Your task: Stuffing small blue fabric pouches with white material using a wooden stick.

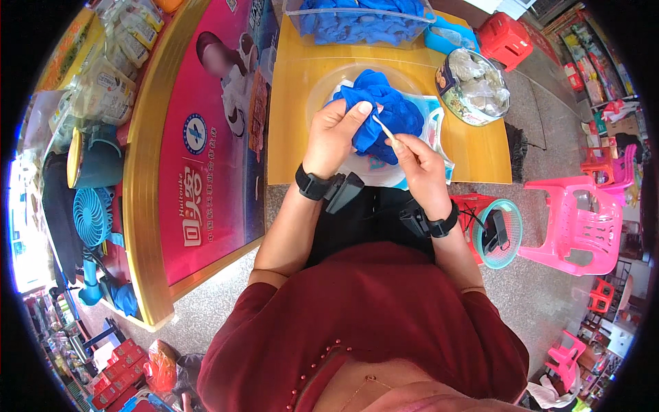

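Observation:
My left hand [336, 134] is closed, pinching a fold of bright blue cloth [391, 113] between thumb and fingers. In my right hand [422, 165] is a slim, pale stick-like tool [383, 128]. Its thin tip reaches the cloth just beside my left thumb; its exact kind is too small to make out. The rest of the blue cloth lies bunched in a heap over a clear round basin [321, 89] on the yellow table. A white and light-blue printed sheet [436, 127] shows under the heap at the right. Both wrists wear black straps.
On the yellow table [292, 123], a clear bin [357, 42] of blue cloth stands at the back, with a round tub [473, 86] of plastic bags at the right. A pink counter [206, 151] borders the left. Near my right knee is a green basket [509, 235], beside a pink chair [573, 226].

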Available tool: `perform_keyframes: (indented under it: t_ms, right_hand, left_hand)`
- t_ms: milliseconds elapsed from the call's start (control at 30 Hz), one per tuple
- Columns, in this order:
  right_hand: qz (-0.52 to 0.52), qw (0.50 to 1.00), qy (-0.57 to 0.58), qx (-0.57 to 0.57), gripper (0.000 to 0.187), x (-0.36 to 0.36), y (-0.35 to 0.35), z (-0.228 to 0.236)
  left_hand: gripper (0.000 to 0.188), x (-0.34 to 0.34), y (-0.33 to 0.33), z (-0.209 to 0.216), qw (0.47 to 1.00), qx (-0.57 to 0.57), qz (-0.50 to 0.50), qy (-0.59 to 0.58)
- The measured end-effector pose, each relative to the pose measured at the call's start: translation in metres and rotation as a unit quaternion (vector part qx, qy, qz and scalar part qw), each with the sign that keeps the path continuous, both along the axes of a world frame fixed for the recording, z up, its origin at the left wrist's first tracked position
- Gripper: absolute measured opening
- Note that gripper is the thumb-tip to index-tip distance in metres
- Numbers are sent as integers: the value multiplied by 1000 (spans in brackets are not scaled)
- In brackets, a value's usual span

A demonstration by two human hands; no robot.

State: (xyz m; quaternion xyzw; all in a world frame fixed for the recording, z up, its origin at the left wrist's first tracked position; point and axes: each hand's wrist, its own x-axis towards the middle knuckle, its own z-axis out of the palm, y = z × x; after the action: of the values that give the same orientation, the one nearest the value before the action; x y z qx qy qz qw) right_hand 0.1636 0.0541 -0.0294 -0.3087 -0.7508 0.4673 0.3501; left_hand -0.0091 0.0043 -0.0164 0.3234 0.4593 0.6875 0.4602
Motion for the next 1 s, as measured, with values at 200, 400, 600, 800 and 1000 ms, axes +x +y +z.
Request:
perform_keyframes:
  t_ms: [200, 400, 600, 800, 1000]
  right_hand:
    - [90, 971, 35, -219, 27, 2, -6, 13]
    - [98, 884, 113, -443, 28, 2, -13, 15]
    - [65, 965, 36, -253, 27, -2, -9, 1]
    - [52, 979, 15, -196, 22, -9, -14, -3]
    - [63, 942, 87, -318, 26, -14, -24, 5]
  left_hand:
    - [27, 3, 1, 3, 999, 36, 28, 16]
    - [28, 11, 2, 1, 990, 32, 118, 68]
    - [23, 3, 3, 7, 984, 101, 142, 30]
    - [27, -2, 2, 3, 985, 75, 153, -21]
    - [28, 3, 4, 4, 969, 124, 198, -83]
